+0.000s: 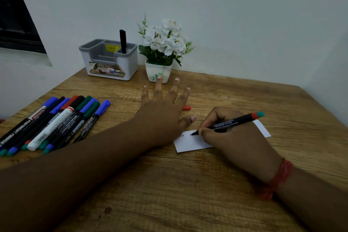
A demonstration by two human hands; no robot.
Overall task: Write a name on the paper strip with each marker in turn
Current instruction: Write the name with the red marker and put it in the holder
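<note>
The right hand [233, 137] is pinching a black marker [228, 123], its tip touching the paper strip [190, 144] lying on the counter [188, 184]. The left hand [162, 115] is lying beside the strip's left end, fingers spread straight. More markers [54, 122] are lying in a row at far left.

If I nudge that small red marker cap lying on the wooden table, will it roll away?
The small red marker cap lies on its side, looks rounded, so it probably rolls. It seems light; a nudge might send it across the flat wooden table.
</note>
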